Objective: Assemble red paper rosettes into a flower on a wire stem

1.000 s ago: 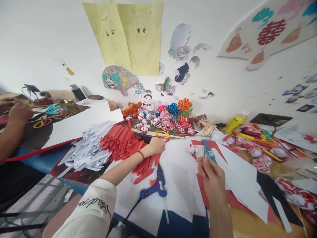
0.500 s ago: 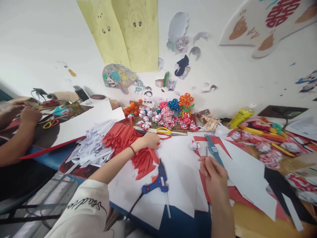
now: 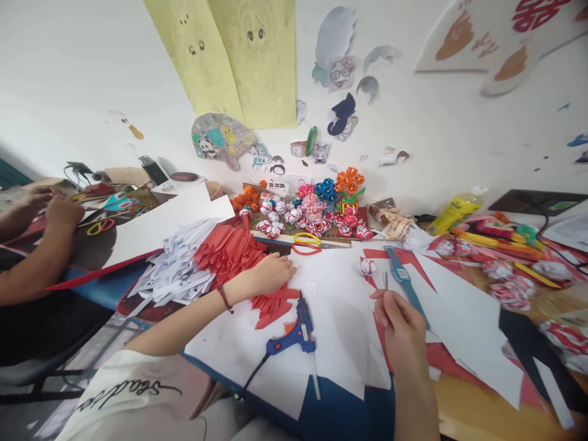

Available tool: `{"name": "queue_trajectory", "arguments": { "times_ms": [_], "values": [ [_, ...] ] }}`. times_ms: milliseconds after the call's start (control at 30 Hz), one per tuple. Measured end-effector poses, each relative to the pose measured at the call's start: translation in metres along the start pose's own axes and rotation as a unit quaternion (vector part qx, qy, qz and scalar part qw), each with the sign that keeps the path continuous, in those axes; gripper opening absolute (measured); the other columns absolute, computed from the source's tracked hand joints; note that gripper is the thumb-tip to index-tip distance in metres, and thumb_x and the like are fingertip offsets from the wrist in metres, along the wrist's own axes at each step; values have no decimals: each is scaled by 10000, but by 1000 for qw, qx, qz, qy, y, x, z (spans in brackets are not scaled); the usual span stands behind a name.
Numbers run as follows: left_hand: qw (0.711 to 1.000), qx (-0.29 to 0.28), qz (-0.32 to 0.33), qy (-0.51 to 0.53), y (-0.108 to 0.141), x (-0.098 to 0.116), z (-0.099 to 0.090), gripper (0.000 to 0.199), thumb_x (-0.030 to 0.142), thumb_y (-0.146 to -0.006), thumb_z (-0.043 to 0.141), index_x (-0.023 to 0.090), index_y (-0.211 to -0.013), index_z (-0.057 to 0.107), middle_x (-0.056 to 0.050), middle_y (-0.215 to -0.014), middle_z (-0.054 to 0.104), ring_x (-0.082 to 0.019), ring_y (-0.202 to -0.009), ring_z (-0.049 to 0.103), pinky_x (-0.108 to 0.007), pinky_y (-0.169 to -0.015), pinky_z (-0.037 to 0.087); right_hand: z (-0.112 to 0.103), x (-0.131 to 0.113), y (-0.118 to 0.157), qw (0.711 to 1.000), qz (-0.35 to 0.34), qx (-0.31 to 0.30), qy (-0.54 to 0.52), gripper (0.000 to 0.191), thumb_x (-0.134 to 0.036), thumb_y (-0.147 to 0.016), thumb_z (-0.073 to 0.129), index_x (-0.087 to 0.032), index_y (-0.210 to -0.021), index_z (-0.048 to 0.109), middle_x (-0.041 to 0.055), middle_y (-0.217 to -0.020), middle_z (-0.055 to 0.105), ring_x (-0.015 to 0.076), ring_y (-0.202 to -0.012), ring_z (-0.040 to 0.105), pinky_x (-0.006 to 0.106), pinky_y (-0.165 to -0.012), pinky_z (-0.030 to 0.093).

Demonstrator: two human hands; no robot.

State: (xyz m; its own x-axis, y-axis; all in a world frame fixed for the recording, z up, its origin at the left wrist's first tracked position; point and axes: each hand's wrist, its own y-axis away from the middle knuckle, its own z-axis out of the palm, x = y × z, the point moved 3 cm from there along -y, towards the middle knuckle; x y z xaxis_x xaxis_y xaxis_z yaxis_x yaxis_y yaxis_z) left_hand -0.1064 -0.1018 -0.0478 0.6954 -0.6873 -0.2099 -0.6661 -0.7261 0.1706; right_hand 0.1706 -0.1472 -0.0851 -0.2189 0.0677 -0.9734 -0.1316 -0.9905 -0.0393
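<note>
In the head view, the left hand (image 3: 271,274) had drawn away from the yellow and red loops (image 3: 307,244), toward the person's body and over the red paper strips (image 3: 229,251); the right hand (image 3: 399,318) had barely shifted. With twelve o'clock toward the wall, the left hand lay at eleven from the glue gun (image 3: 294,335), its fingers extended and slightly bent — whether they pinched a strip could not be told, since the thumb was hidden. The red paper strips fanned out at its nine o'clock, with a few more beneath it. The right hand, at three from the gun, pinched what looked like tweezers (image 3: 386,280), prongs pointing to twelve; a red-and-white paper ball (image 3: 368,267) sat at its eleven.

Good handling, I judged, called for taking strips singly by the edge, so that the folds stayed crisp. The nozzle (image 3: 301,296) pointed up close to the wrist side of the strips — probably hot — so the left forearm was best kept at ten o'clock, clear of it.
</note>
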Motion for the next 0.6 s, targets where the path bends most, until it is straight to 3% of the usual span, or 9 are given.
{"name": "queue_trajectory", "arguments": {
  "times_ms": [100,200,433,600],
  "values": [
    [1000,14,13,-1,6,8,3,259,368,-966,501,147,-917,625,-95,-946,660,-238,-936,587,-353,-770,363,1,1,0,1000,-5,2,-2,271,-416,-912,633,-162,-830,680,-33,-587,385,100,-554,298,307,-563,178],
    [1000,24,12,-2,10,14,8,360,501,-877,621,142,-917,623,-94,-954,656,-254,-961,578,-362,-776,363,2,1,-1,1000,-3,-1,2,272,-416,-915,629,-163,-828,679,-36,-581,373,101,-555,304,308,-568,183],
    [999,33,-17,-8,17,15,11,60,191,-865,625,132,-856,621,-103,-910,666,-243,-898,592,-362,-763,351,6,-3,0,1000,-7,5,22,301,-461,-896,633,-172,-819,672,-36,-578,357,120,-554,300,311,-558,192],
    [997,40,-72,-5,21,8,8,118,103,-885,524,123,-830,627,-99,-819,666,-235,-809,601,-368,-735,356,7,-1,0,1000,-7,2,18,274,-426,-919,617,-175,-830,679,-41,-571,342,118,-555,293,320,-583,189]
  ]
}}
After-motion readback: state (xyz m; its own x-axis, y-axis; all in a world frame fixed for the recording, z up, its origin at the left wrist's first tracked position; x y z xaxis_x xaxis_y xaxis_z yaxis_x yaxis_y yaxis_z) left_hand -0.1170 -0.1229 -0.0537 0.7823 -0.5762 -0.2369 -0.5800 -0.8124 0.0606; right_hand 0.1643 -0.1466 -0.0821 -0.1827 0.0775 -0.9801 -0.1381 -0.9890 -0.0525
